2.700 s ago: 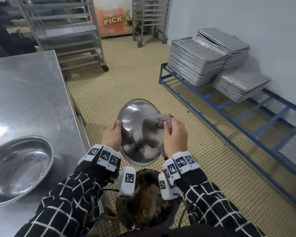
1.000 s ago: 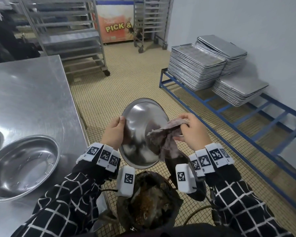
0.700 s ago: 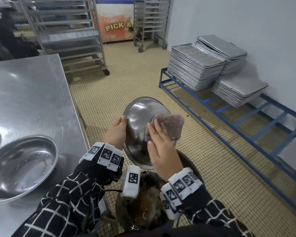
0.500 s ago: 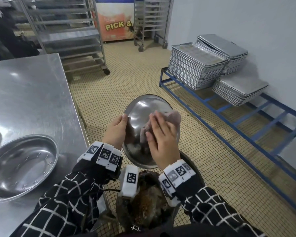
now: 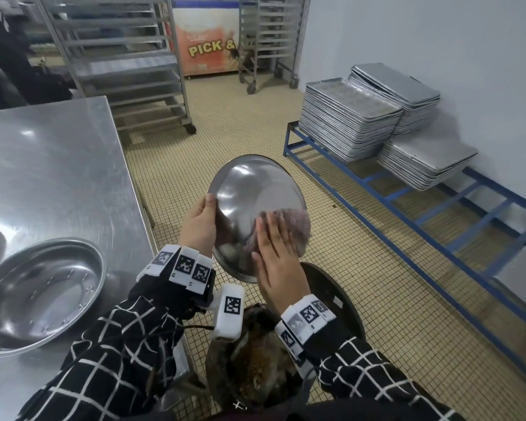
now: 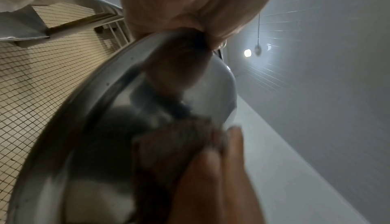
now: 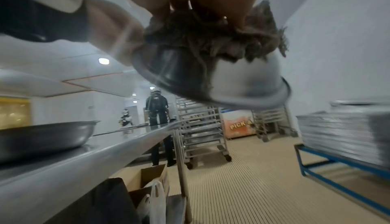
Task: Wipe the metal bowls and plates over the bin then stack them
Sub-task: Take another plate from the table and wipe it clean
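A round metal bowl (image 5: 249, 192) is held tilted above a dark bin (image 5: 331, 302) full of brown scraps. My left hand (image 5: 199, 226) grips the bowl's left rim, thumb over the edge. My right hand (image 5: 275, 253) lies flat with straight fingers on a pinkish-grey cloth (image 5: 295, 226), pressing it against the bowl's lower right surface. In the left wrist view the bowl (image 6: 105, 127) fills the frame with the cloth (image 6: 173, 144) on it. The right wrist view shows the frayed cloth (image 7: 211, 36) bunched under my fingers on the bowl (image 7: 232, 86). A second metal bowl (image 5: 40, 290) rests on the steel table (image 5: 49, 165).
A blue frame rack (image 5: 438, 226) with stacks of metal trays (image 5: 346, 117) runs along the right wall. Wheeled tray racks (image 5: 128, 62) and a chest freezer (image 5: 207, 41) stand at the back. A person (image 7: 157, 111) stands far behind the table. Boxes (image 7: 152, 177) sit under the table.
My right hand went from pinching the lifted cloth to pressing it flat on the bowl, then slid it down toward the lower right. The left hand kept its hold on the rim.
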